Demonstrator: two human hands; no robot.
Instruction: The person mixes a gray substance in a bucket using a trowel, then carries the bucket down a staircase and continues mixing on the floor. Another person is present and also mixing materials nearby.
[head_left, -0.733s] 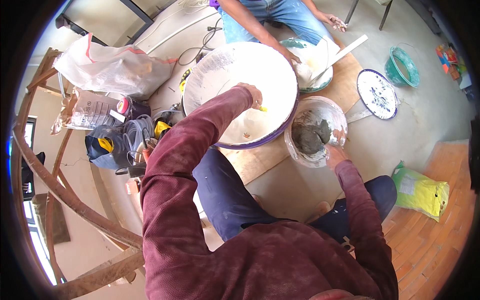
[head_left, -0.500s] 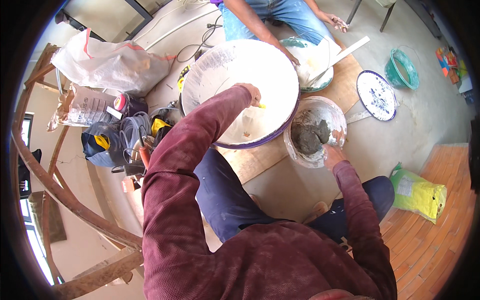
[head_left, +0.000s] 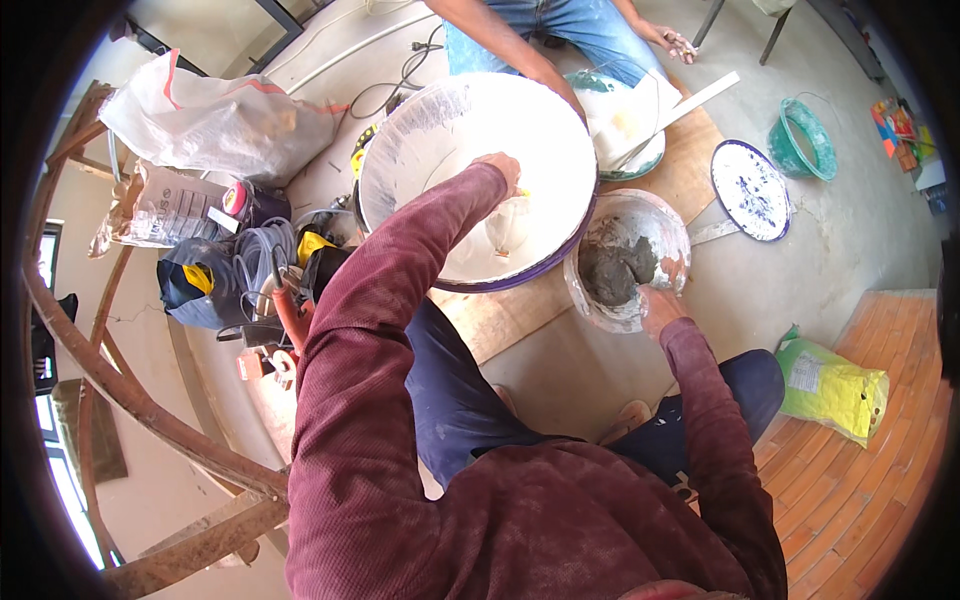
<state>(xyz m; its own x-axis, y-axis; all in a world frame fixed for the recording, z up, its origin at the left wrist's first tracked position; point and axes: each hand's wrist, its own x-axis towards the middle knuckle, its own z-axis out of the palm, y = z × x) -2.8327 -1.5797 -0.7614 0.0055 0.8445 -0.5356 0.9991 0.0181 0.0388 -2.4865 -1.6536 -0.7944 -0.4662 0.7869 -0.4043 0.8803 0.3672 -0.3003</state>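
My left hand is closed and reaches inside a large white tub with a purple outer edge. A tool with a small yellow part shows beside its fingers, mostly hidden by the hand. Pale, whitish material lies under it in the tub. To the right, a smaller whitish bucket holds wet grey mortar. My right hand is closed at this bucket's near rim. Whether it grips the rim or a tool standing in the mortar, I cannot make out.
Across from me sits a person in jeans, one arm behind the tub, near a green basin. At right are a spattered lid, a green bucket and a yellow-green bag. Sacks and coiled hose lie left.
My left hand has shifted slightly up inside the tub, and more of the pale material below it shows. My right hand stays at the mortar bucket. The other person's hand has slipped behind the tub's rim.
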